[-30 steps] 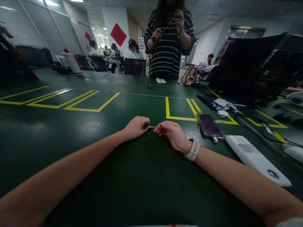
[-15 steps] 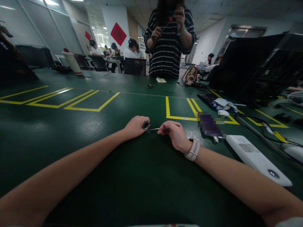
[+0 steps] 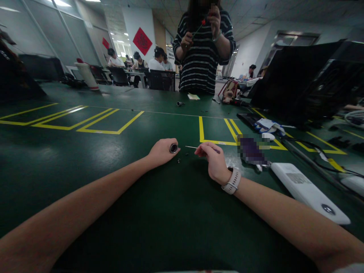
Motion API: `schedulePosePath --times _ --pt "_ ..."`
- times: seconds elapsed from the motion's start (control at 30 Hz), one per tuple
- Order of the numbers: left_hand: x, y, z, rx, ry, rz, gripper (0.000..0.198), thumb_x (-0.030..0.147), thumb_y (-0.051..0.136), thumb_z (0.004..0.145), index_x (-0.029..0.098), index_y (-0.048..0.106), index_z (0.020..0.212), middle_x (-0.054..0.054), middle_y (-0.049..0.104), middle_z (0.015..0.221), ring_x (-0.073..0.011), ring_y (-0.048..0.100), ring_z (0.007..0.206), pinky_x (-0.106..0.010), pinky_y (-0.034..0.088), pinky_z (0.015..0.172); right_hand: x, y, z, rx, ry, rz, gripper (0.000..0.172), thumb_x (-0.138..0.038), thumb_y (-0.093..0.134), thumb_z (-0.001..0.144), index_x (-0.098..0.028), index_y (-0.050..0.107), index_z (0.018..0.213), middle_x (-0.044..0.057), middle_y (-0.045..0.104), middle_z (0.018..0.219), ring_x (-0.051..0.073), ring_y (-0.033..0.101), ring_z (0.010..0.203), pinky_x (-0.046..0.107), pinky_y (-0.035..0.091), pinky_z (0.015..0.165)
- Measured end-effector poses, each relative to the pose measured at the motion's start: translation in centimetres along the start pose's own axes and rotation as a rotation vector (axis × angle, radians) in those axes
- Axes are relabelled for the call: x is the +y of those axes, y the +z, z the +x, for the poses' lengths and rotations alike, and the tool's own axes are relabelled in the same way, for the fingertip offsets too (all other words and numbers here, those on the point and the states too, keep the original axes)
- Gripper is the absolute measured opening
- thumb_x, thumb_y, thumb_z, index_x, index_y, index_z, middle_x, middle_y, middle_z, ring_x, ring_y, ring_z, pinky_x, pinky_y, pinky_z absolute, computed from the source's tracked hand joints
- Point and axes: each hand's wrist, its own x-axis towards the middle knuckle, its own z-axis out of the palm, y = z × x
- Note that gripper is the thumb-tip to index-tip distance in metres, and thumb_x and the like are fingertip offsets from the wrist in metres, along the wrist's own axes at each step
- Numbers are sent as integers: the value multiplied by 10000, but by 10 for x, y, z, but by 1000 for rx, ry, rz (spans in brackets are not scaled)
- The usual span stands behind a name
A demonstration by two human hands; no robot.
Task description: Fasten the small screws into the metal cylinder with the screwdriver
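Note:
My left hand (image 3: 162, 152) is closed around a short dark cylindrical part (image 3: 173, 148), whose round, metal-rimmed open end faces up and toward me. Between the fingers of my right hand (image 3: 210, 157) is a slim screwdriver (image 3: 191, 147); its thin shaft points left at the cylindrical part, with a gap between them. Most of its handle is hidden by the fingers. On the green table (image 3: 136, 220), just below and between both hands, lie some tiny metal pieces (image 3: 179, 160) and a small dark piece (image 3: 187, 154), too small to name.
To the right lie a white power bank (image 3: 309, 191), a phone with a blurred screen (image 3: 252, 150), cables and gloves (image 3: 270, 126). A black monitor (image 3: 295, 76) stands behind them. Across the table a person in a striped shirt (image 3: 199, 57) holds a red-handled tool. Another dark cylinder (image 3: 179, 103) lies farther off.
My right hand has drawn the screwdriver right and slightly up, away from the cylindrical part. My left hand has shifted slightly left. A small dark piece now shows on the table between them.

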Motion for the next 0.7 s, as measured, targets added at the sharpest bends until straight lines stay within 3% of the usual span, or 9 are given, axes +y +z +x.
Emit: schedulePosePath --times 0.07,0.17,0.43,0.57,0.7 --pt "-1 0 0 100 -96 -6 187 341 592 765 179 516 711 10 547 672 -143 514 618 -260 355 561 1 1 2 -17 16 -169 110 -270 546 762 -183 591 811 33 626 855 173 578 833 334 446 791" --pt "-3 -2 1 245 -226 -60 259 405 635 723 183 521 793 6 559 711 -160 531 654 -270 382 588 3 6 6 -111 41 -395 192 -223 533 794 -195 571 981 61 601 1052 199 560 987 398 423 898" --pt "-13 0 5 429 -401 -178 319 416 488 821 152 494 1001 -72 589 915 -207 563 833 -343 435 761 -4 34 5 -416 -27 -604 210 -161 492 868 -186 544 1070 94 605 1090 228 589 1025 464 454 907" --pt "-21 4 6 496 -367 -205 382 490 494 812 159 504 1003 -56 592 885 -193 563 789 -322 443 726 -9 39 -12 -657 -296 -764 245 -110 463 877 -181 533 1100 108 606 1171 245 550 1161 484 410 1010" --pt "-23 3 5 519 -317 -172 392 502 489 824 153 527 997 -53 607 861 -188 560 760 -310 435 704 -16 28 -32 -806 -515 -899 325 -27 541 802 -140 534 1107 133 568 1274 254 460 1269 419 385 1063"
